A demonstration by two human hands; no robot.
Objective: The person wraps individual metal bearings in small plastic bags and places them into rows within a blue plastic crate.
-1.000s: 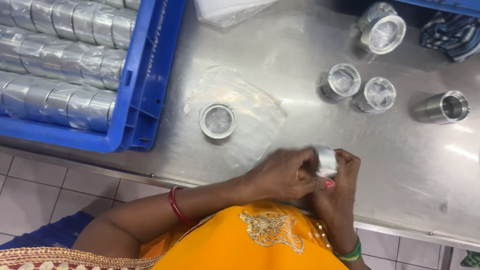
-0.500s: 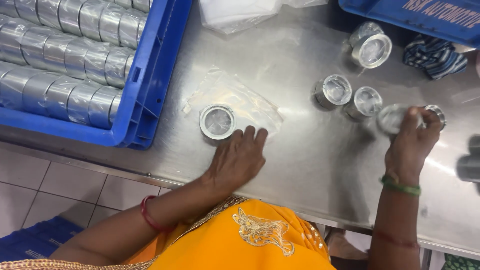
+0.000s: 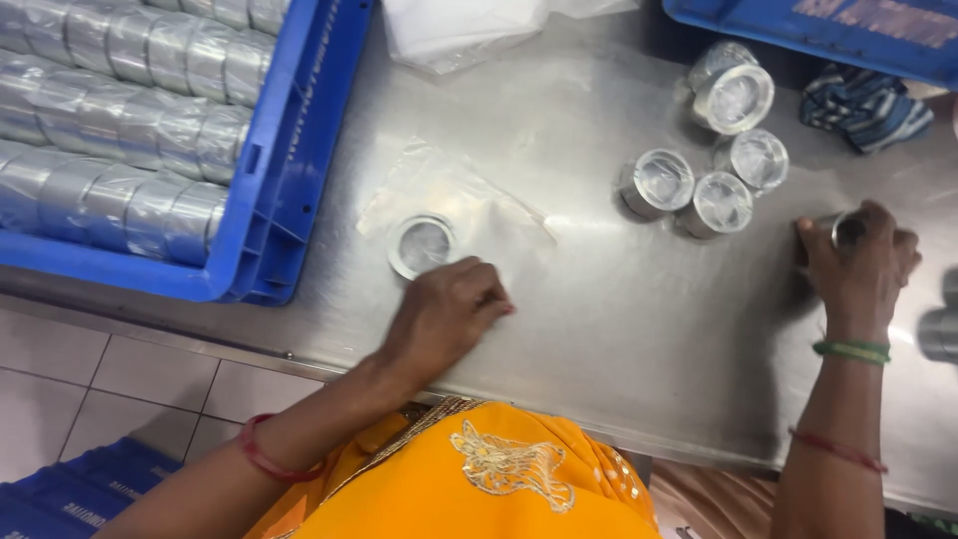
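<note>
A view from above looks down on a steel worktable (image 3: 599,329), with everything placed here relative to a small metal ring (image 3: 422,246) lying near the table's front edge. Far to the left of the ring, a blue plastic crate (image 3: 299,160) sits on the table, packed with rows of shiny metal cylinders (image 3: 120,120) lying on their sides. The ring itself rests flat on a sheet of clear plastic film (image 3: 469,200) spread over the steel. Just to the right of and below the ring is the person's left hand (image 3: 444,319), palm down with the fingers curled loosely inward, knuckles almost touching the ring's rim; it grasps nothing, though the fingertips press on the film. A red bangle circles that wrist. Behind the ring, at the table's far edge, lies a crumpled white plastic bag (image 3: 449,30). Well to the right of the ring stands a cluster of four short metal cups (image 3: 714,150) wrapped in clear film, close together. Farther right, the right hand (image 3: 858,265) is closed around a small metal cylinder (image 3: 843,230), fingers wrapped over its top as it stands on the table; a green bangle sits at that wrist. Beyond it, a striped cloth (image 3: 863,105) lies beside a second blue crate (image 3: 828,30), and another metal cup (image 3: 938,334) shows at the right edge.
</note>
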